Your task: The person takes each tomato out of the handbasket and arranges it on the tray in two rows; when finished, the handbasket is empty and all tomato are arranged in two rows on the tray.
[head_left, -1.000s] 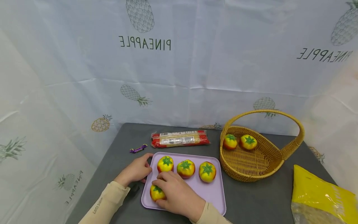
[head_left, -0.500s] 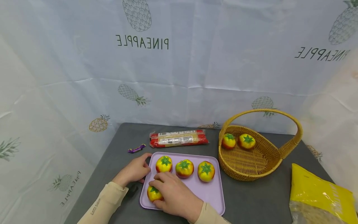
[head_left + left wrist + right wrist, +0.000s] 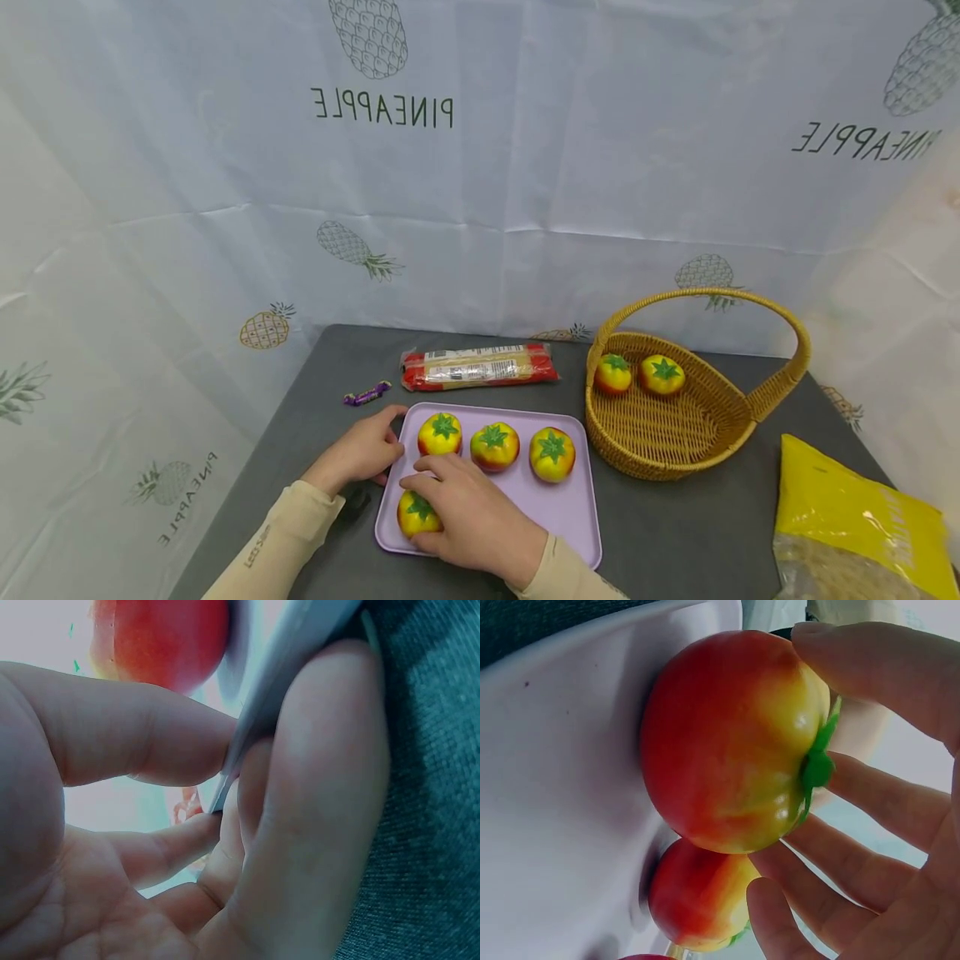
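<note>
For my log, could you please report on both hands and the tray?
Left hand holds tray at left edge. Right hand cups nearest fruit. Nothing visibly blocking.

The tray (image 3: pixel 562 517) looks like smooth plastic with a soft sheen, a few dark specks dotting its surface. The fruits (image 3: pixel 552 455) have a glossy, plastic-looking skin, bright highlights catching on it. Woven wicker, ridged and rough, makes up the basket (image 3: pixel 637 463). Shiny clear film wraps the red-ended packet (image 3: pixel 480 368); the yellow bag (image 3: pixel 855 517) is glossy plastic. Matt, coarse-woven cloth faces the bench (image 3: pixel 675 533); the curtain (image 3: pixel 525 183) is creased, smooth fabric.
</note>
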`<state>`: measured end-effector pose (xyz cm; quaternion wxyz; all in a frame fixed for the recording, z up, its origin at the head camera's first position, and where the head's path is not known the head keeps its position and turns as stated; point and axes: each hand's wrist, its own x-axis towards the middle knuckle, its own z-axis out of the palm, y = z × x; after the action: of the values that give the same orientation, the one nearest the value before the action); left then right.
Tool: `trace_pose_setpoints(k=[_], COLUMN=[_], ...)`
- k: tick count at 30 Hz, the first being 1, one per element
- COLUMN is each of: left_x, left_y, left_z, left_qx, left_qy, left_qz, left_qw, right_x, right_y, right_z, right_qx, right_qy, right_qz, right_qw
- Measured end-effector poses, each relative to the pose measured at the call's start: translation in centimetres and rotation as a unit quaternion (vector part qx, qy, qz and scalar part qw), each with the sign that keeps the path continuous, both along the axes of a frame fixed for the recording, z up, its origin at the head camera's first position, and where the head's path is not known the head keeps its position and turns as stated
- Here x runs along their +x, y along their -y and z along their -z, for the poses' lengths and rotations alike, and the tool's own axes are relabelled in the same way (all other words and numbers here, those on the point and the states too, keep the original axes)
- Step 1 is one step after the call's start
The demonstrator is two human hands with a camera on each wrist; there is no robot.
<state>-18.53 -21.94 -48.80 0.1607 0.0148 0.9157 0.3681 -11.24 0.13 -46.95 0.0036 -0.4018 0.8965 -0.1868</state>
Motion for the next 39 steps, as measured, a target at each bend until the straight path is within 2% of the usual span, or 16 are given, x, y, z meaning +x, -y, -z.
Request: trace_pose_setpoints(k=[6,14,24,27,30,33,39], left_x=[-0.3,-0.2,-0.3,-0.2,-0.1,-0.1,0.0], left_y=[-0.3,0.0,-0.1,-0.1,-0.1,-0.1,0.1], left_z=[-0.1,-0.2,-0.2,-0.2,-0.2,-0.2,-0.4], left_qx=[0.001,0.002,0.003,0.005,0.007,0.006,-0.002], left_qy=[0.006,0.008,0.006,0.008,0.008,0.010,0.020], left_qz=[0.004,0.004,0.009,0.008,0.009,0.010,0.008], left_qw=[1.0000,1.0000,0.9999,0.9999,0.9999,0.9999,0.9998], right_x=[0.0,0.0,0.1,0.1,0.1,-0.2,-1.2], right_y=[-0.5,-0.7,-1.2,-1.9,-3.3,-5.4,-11.3], right_z=[-0.3,-0.8,-1.3,-1.6,-2.0,-2.7,-4.3], right_qx=[-0.013,-0.016,-0.014,-0.022,-0.035,-0.041,-0.045], right_qy=[-0.020,-0.021,0.005,0.027,0.060,0.071,0.033], right_qz=[0.005,0.002,0.006,0.009,0.022,0.036,0.096], right_qw=[1.000,1.000,1.000,0.999,0.997,0.996,0.994])
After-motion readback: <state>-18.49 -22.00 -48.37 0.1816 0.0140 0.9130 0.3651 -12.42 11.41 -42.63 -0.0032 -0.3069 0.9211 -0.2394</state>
